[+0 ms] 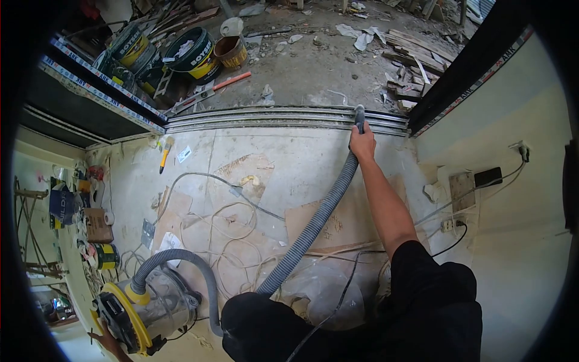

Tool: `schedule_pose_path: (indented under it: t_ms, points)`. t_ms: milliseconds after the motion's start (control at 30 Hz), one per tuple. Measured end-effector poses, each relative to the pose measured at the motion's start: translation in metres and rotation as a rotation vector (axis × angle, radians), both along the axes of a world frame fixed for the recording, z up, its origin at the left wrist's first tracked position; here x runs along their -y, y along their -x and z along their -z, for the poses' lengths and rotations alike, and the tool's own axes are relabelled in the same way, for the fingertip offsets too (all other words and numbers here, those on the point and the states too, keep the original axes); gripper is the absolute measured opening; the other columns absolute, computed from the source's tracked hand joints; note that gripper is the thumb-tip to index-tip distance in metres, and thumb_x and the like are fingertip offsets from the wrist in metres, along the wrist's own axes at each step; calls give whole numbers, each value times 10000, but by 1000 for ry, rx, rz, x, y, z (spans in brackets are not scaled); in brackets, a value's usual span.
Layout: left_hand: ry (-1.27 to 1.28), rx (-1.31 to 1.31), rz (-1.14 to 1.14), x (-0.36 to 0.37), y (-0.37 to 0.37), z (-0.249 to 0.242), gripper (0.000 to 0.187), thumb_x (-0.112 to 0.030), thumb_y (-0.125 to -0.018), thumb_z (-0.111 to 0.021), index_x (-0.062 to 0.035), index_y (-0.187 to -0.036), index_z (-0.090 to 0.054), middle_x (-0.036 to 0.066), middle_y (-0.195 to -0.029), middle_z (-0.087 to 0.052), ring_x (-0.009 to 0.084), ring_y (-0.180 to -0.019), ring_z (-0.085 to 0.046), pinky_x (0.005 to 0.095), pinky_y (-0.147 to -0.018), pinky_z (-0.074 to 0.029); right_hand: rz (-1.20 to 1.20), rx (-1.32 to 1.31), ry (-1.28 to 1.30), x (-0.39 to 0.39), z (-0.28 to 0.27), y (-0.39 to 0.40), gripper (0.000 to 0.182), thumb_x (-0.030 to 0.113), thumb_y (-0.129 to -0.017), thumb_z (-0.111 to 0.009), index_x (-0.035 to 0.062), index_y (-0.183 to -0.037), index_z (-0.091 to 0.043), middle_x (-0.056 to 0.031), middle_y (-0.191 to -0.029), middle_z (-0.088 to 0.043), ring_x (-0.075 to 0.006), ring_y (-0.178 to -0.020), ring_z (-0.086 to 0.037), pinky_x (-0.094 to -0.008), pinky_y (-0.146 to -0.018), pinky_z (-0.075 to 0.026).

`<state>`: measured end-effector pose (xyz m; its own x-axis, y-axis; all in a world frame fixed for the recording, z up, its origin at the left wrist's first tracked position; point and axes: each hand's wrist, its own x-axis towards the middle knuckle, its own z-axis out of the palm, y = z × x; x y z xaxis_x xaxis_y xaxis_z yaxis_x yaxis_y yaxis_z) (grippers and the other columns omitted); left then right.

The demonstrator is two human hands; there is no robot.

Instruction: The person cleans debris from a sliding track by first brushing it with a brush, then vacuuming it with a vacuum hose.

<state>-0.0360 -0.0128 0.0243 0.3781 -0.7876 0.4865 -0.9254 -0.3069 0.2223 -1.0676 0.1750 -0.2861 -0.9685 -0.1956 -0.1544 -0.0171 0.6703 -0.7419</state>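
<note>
My right hand (pixel 362 143) is closed around the dark nozzle end of a grey ribbed vacuum hose (pixel 319 220). The nozzle tip (pixel 360 113) rests at the metal sliding-door track (pixel 259 119), near its right end. From there the hose runs down to my knee, and another stretch loops over to the vacuum cleaner (pixel 172 298), which has a steel drum and a yellow and black top. At the lower left, my left hand (pixel 107 342) is at the vacuum's top edge and appears to grip it; some of its fingers are hidden.
Cables (pixel 232 241) and flattened cardboard (pixel 301 220) lie on the floor, with a yellow-handled brush (pixel 166 155) near the track. Paint buckets (pixel 192 54) and scrap wood (pixel 416 57) stand beyond the door. Plugs sit in a wall socket (pixel 523 151) at right.
</note>
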Motion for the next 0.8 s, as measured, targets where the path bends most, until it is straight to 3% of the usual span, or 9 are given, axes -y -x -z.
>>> schedule_pose_path:
  t_ms: [167,233,333,533,567,633,733,800]
  points:
    - [0,-11,-9,2,-14,2,1201,-566,-794,-773,64,-1571,-108,284,-1555,-332,377,-1391,-416,371,-1145,-333,2,55,57,12,15,-1,658,387,-911,-592,53,-1466,-475,-315,-1246,-626,-452,-1162,-615,-468,-1018,-479]
    - [-10,-56,56,3,-13,0,1244,-625,-777,-759,74,-1564,-97,295,-1588,-247,397,-1437,-342,394,-1170,-301,-112,89,93,26,4,-14,638,391,-900,-612,57,-1435,-516,-312,-1215,-642,-436,-1150,-628,-465,-1000,-493]
    - [17,-10,61,22,-54,9,1233,-608,-782,-764,75,-1564,-101,294,-1579,-267,396,-1426,-351,390,-1174,-293,-241,121,15,58,9,-29,639,412,-885,-627,107,-1437,-526,-274,-1237,-648,-428,-1168,-620,-457,-1017,-484]
    - [-11,-115,83,4,-11,-4,1240,-577,-766,-791,72,-1566,-102,297,-1531,-350,397,-1343,-450,403,-1129,-358,-107,199,67,44,-5,-31,619,411,-904,-605,111,-1440,-527,-259,-1264,-643,-433,-1164,-620,-440,-1014,-481]
    - [-16,-120,96,-1,-7,-6,1240,-577,-766,-791,72,-1566,-102,297,-1531,-350,397,-1343,-450,403,-1129,-358,43,136,85,32,-3,-29,619,405,-914,-592,94,-1444,-516,-259,-1289,-627,-435,-1181,-607,-443,-1023,-473]
    - [-163,-501,121,-13,-9,-19,1430,-717,-708,-767,16,-1565,113,358,-1396,-476,428,-1100,-633,457,-824,-605,208,71,89,2,6,-18,619,400,-925,-579,77,-1448,-505,-259,-1313,-612,-437,-1199,-594,-445,-1033,-464]
    - [-180,-447,46,-17,2,-26,1452,-671,-693,-813,18,-1562,124,368,-1353,-498,423,-1097,-630,447,-821,-607,393,52,36,-38,9,5,656,386,-951,-536,48,-1500,-416,-265,-1407,-538,-441,-1262,-545,-450,-1081,-425]
    - [-251,-590,118,-8,-11,-21,1470,-672,-678,-822,13,-1560,135,375,-1359,-488,417,-1094,-635,426,-779,-619,413,14,-11,-58,19,30,684,374,-953,-526,31,-1522,-365,-265,-1432,-516,-438,-1277,-535,-454,-1092,-415]
